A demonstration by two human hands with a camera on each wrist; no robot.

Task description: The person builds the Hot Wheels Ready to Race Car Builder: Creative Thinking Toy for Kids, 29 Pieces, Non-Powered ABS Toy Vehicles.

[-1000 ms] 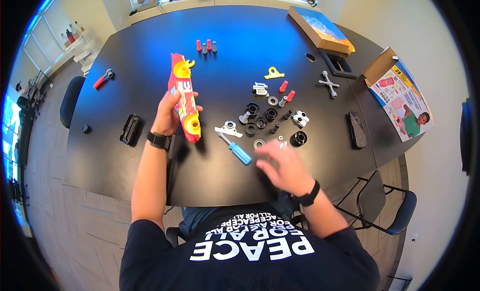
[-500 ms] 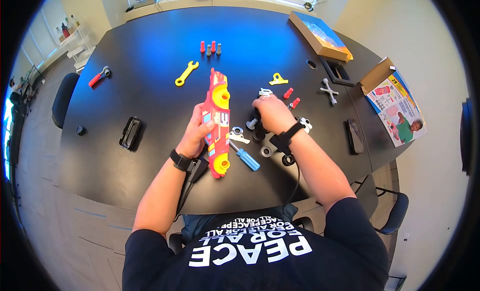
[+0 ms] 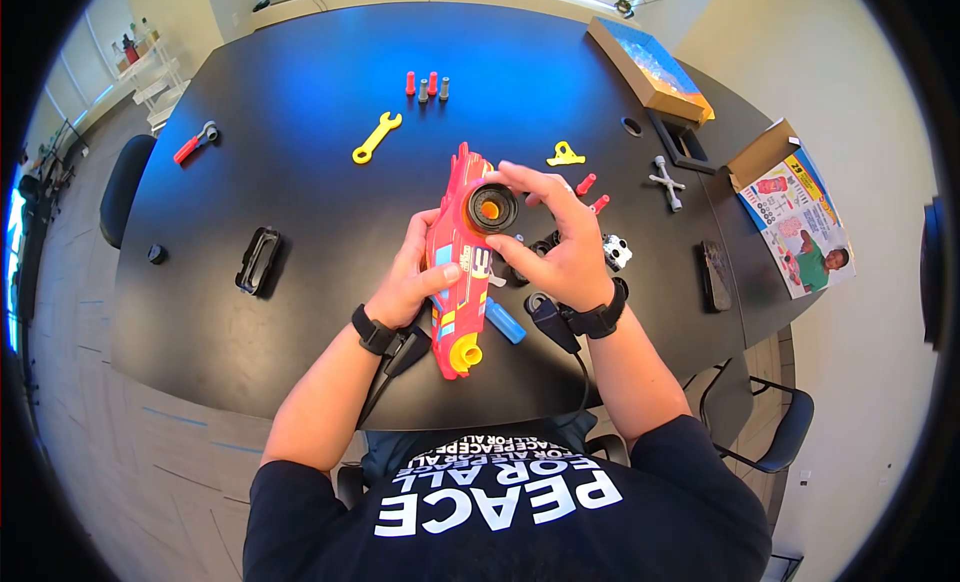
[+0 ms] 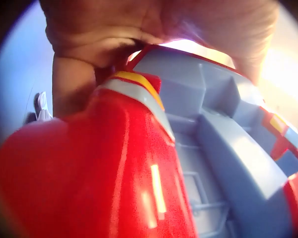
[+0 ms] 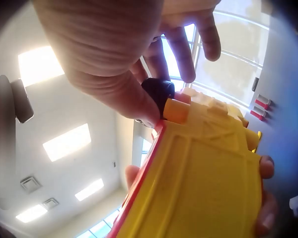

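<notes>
A red toy car body (image 3: 457, 307) with yellow wheel hubs is tilted on its side above the table, gripped by my left hand (image 3: 408, 272) around its middle. My right hand (image 3: 560, 237) pinches a black wheel ring (image 3: 492, 208) between thumb and fingers at the upper hub, whose orange-yellow centre shows through it. In the right wrist view the black ring (image 5: 159, 93) sits beside the hub (image 5: 177, 110), above the yellow underside (image 5: 203, 183). The left wrist view shows the red body (image 4: 89, 168) and its grey interior (image 4: 238, 148) under my palm.
Beneath the hands lie a blue screwdriver (image 3: 505, 322) and black wheel parts, partly hidden. Farther off are a yellow wrench (image 3: 378, 138), red and grey pegs (image 3: 433, 83), a yellow bracket (image 3: 566, 154), a grey cross wrench (image 3: 667, 183) and a printed box (image 3: 800, 222).
My right hand went to the loose parts, then came back left with a black ring to the car's upper hub. My left hand and the car have shifted right.
</notes>
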